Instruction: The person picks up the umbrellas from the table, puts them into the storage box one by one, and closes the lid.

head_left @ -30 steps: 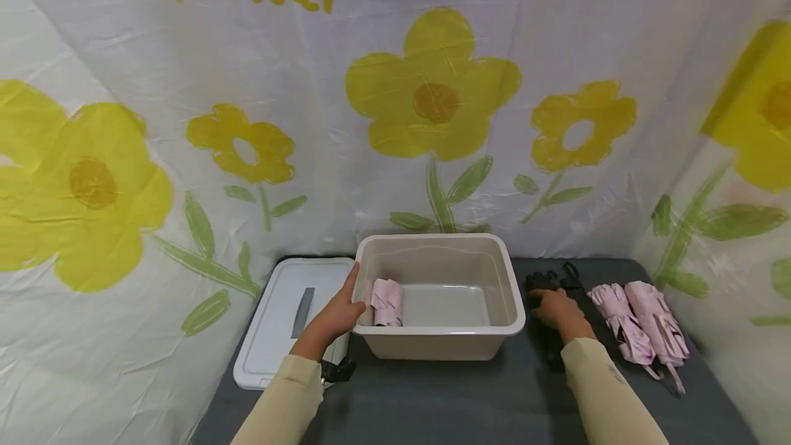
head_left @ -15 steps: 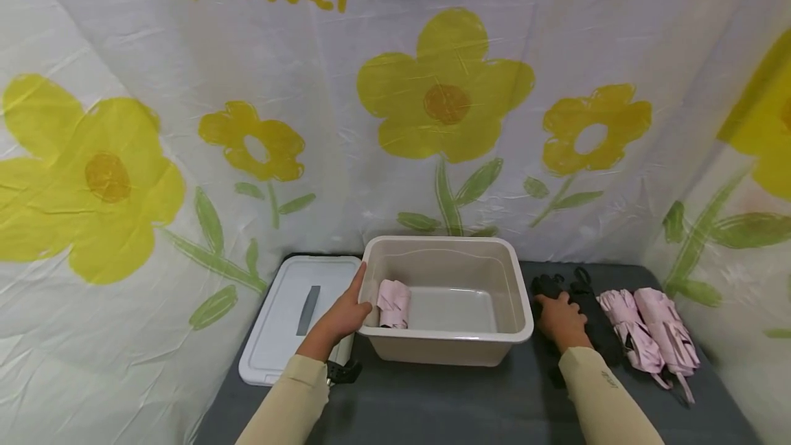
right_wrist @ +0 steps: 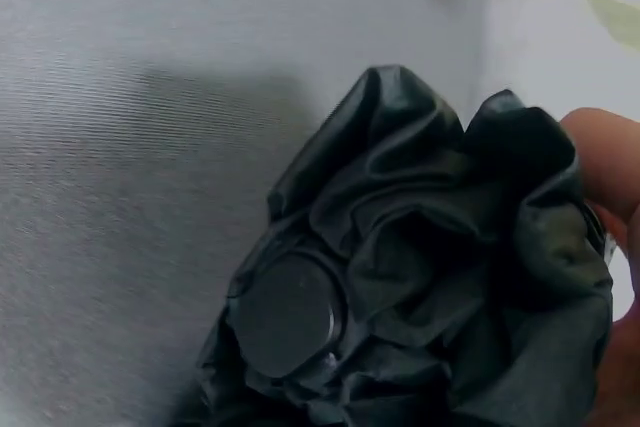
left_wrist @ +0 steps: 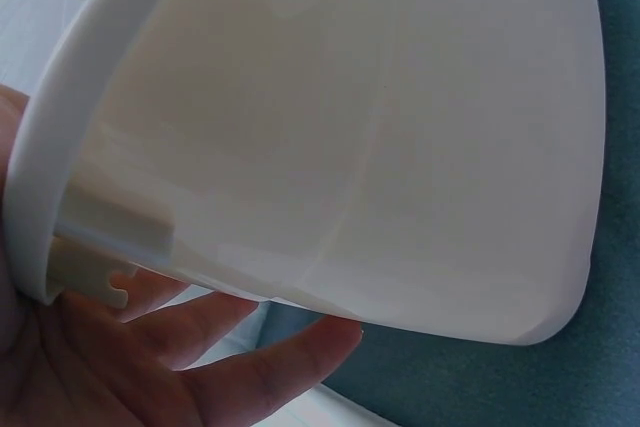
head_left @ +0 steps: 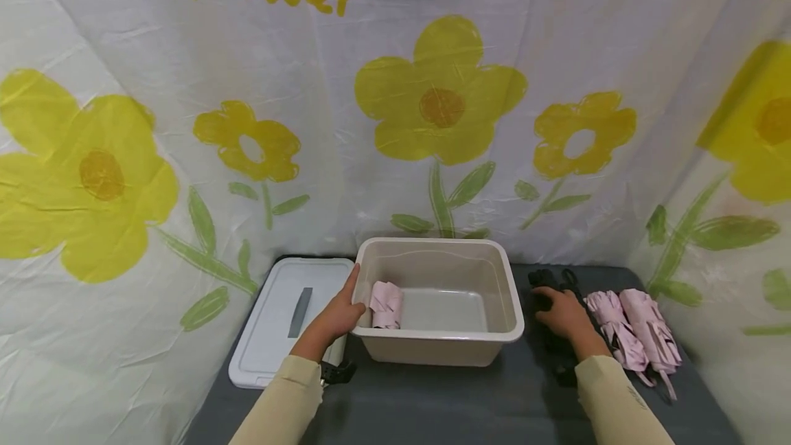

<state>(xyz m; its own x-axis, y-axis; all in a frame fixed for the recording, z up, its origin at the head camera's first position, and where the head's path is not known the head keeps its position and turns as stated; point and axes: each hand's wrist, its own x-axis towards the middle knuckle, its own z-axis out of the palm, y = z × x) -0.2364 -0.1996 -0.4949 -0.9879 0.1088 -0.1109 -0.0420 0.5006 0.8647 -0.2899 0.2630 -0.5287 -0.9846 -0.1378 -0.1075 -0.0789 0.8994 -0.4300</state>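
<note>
A white fabric backdrop printed with yellow flowers (head_left: 432, 101) hangs behind and beside a dark grey table (head_left: 432, 397); on the table, left of centre, lies a flat white rectangular plastic lid (head_left: 272, 335) with a grey strip on top; just beside it stands an open beige rectangular plastic bin (head_left: 494, 273), with one folded pale pink umbrella (head_left: 386, 305) lying inside against its left wall; right of the bin lie two black folded umbrellas side by side, and beyond them two more folded pink umbrellas (head_left: 630, 325), close together near the table's right edge; the left hand (head_left: 336, 318) rests against the bin's outer left wall, fingers straight and relaxed under the rim, as the left wrist view shows; the right hand (head_left: 565, 311) lies over the nearer black folded umbrella (head_left: 539, 279), fingers curled round its crumpled fabric, the round black end cap (right_wrist: 285, 312) showing in the right wrist view; that umbrella lies on the table just right of the bin.
</note>
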